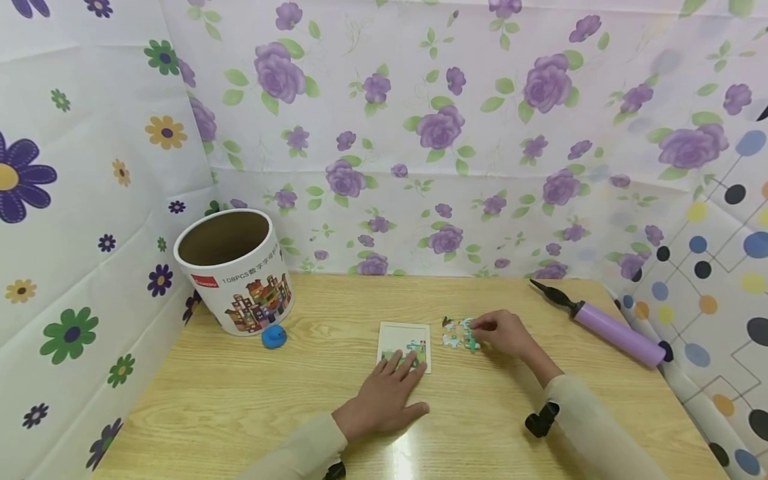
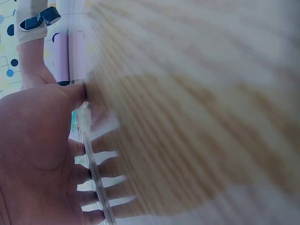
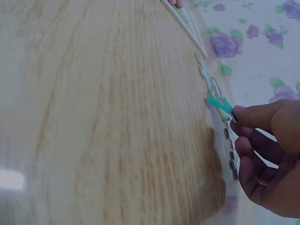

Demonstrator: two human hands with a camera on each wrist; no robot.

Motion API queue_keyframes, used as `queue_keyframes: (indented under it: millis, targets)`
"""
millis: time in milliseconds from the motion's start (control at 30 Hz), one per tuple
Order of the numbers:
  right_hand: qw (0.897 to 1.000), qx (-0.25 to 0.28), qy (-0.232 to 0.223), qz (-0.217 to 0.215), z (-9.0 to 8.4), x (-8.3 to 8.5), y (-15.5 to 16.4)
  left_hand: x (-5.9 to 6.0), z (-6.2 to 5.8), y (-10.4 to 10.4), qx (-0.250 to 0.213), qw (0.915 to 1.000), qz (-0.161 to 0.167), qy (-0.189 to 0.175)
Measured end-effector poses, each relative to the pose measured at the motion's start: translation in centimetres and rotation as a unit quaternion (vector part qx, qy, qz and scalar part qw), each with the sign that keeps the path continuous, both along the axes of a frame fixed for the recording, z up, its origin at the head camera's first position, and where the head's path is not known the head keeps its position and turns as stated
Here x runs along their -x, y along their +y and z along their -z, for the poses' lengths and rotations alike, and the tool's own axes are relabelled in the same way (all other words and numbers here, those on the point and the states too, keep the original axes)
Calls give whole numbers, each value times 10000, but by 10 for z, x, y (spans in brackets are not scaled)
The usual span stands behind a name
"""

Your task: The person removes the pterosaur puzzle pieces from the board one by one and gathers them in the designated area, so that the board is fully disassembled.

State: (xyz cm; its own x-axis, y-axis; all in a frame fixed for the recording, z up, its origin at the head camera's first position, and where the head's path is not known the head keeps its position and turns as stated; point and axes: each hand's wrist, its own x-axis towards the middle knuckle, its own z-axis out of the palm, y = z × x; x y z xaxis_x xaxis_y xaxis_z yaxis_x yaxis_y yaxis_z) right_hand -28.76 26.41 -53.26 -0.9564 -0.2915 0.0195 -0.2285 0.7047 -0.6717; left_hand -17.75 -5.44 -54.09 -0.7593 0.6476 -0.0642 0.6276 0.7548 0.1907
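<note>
The left hand [image 1: 384, 397] lay flat on the puzzle card [image 1: 405, 345], few pieces placed. The right hand [image 1: 504, 333] pinched one teal piece [image 3: 218, 102]; loose pieces [image 1: 456, 331] waited.

Light wooden table [image 1: 240, 407]; floral sheets [image 1: 480, 133] as walls (purple roses behind), glare on wood.

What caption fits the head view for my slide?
Left hand presses flat on a white puzzle board; right hand pinches a teal jigsaw piece on the wooden table.
</note>
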Motion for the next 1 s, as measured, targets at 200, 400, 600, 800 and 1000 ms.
queue_keyframes:
  millis: [200, 400, 600, 800, 1000]
  targets:
    - [9999, -107, 63, -17, 5, 1, -2, -3, -9, 1, 137, 9999, -45, -12]
    - [9994, -260, 205, -34, 8, 2, -6, -3, -7, 2, 111, 9999, -35, 43]
    - [9992, -287, 284, -58, 6, 0, -9, 1, 2, 1, 104, 9998, 11, 147]
    - [9990, -302, 307, -88, 4, -1, -9, -1, -6, 1, 121, 9999, 13, 10]
    - [9988, -212, 363, -267, -8, -2, -18, -2, -3, 0, 29, 10000, 46, 36]
